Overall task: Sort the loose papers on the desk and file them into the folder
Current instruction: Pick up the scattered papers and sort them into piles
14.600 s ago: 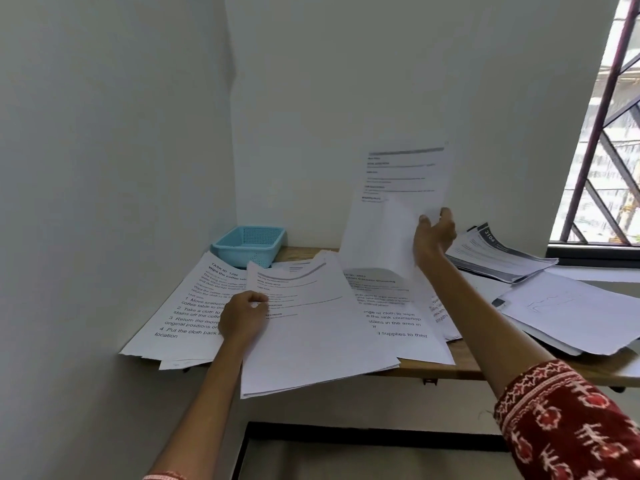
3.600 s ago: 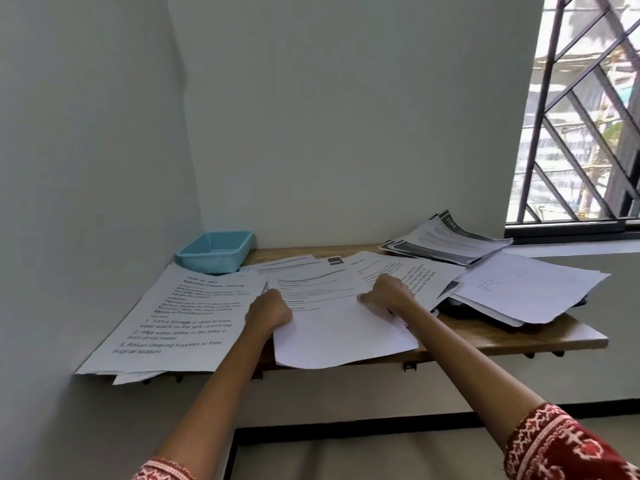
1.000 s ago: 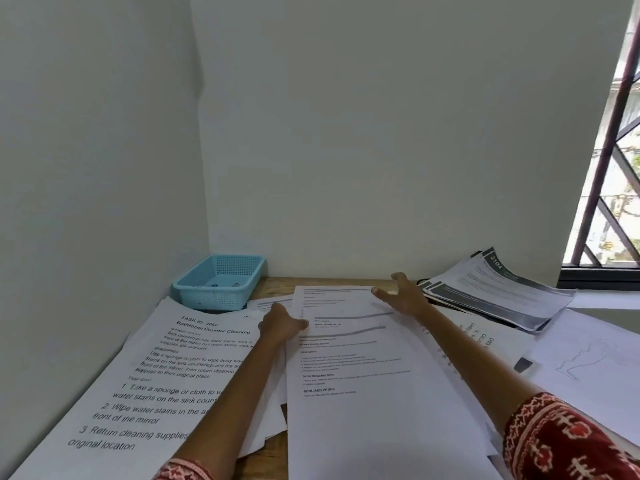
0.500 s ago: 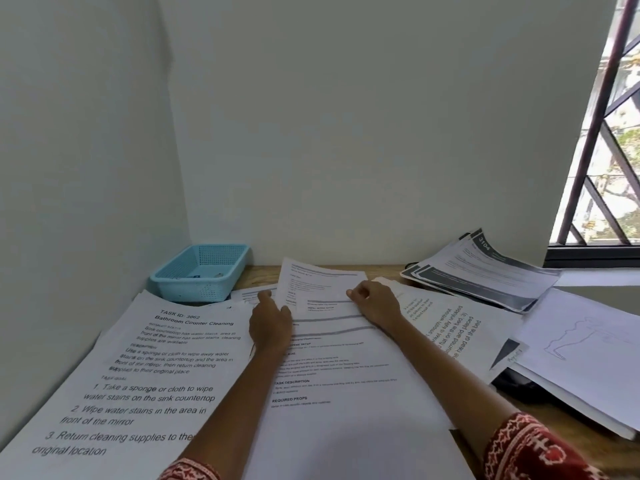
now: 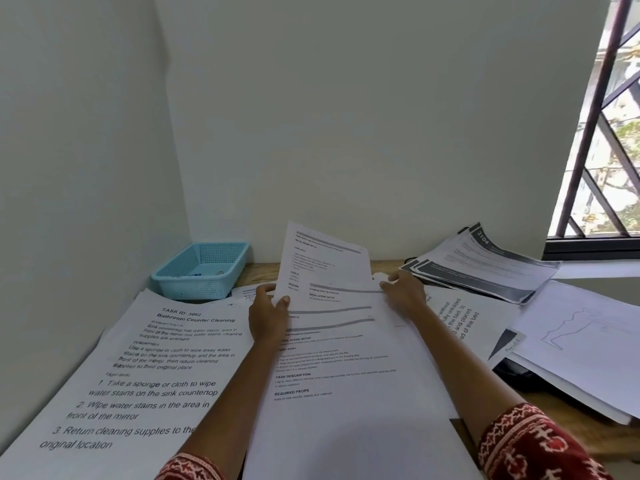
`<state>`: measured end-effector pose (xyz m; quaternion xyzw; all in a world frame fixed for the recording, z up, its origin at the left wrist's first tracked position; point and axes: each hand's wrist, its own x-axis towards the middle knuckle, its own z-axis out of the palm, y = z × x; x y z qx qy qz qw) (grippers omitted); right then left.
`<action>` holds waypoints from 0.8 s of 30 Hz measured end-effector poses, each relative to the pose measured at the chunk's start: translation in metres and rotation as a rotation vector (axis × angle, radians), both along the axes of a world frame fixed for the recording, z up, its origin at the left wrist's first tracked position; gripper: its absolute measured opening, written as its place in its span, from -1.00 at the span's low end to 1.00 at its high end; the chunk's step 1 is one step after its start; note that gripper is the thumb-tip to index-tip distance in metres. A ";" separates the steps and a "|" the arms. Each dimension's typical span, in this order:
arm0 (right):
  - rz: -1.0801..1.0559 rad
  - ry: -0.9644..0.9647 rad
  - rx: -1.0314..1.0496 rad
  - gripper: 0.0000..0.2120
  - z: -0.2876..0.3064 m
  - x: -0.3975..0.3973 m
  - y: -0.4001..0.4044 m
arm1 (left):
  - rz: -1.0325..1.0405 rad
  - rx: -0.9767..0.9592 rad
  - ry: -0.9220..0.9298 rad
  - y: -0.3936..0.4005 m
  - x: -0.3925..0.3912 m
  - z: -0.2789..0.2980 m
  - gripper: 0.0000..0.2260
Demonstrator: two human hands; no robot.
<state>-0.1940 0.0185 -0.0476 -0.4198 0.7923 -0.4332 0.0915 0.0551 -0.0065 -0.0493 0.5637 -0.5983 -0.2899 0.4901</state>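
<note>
The left hand [image 5: 268, 315] is pinching a raised sheet [image 5: 320, 263] by its near left corner over the middle stack [image 5: 346, 368], the right hand [image 5: 403, 296] is resting flat-fingered on that stack's far edge, and such thin, floppy paper is probably best gripped at edges.

Matt white printed paper sheets [image 5: 346, 368] are covering a bare wooden desk [image 5: 259, 271] whose grain is showing. A perforated light-blue plastic basket [image 5: 201, 268] is looking faintly glossy. The patterned red sleeve [image 5: 530, 445] is probably woven cloth. Dark metal window bars [image 5: 602, 109] are looking painted.
</note>
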 end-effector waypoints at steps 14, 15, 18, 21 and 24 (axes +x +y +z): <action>0.057 -0.187 -0.227 -0.89 0.001 -0.016 0.010 | 0.013 0.007 0.011 -0.004 0.000 0.000 -0.69; 0.042 -0.159 -0.252 -0.89 0.002 -0.015 0.009 | 0.013 0.008 0.007 -0.004 0.000 0.000 -0.70; 0.044 -0.095 -0.290 -0.87 0.006 -0.014 0.005 | 0.010 0.022 -0.011 -0.003 0.000 0.000 -0.70; -0.040 -0.007 -0.371 -0.92 0.023 -0.012 0.000 | -0.001 0.035 -0.018 -0.004 0.001 -0.001 -0.71; -0.189 0.036 -0.456 -0.93 0.058 -0.015 -0.001 | -0.008 0.028 -0.020 -0.003 0.002 -0.002 -0.71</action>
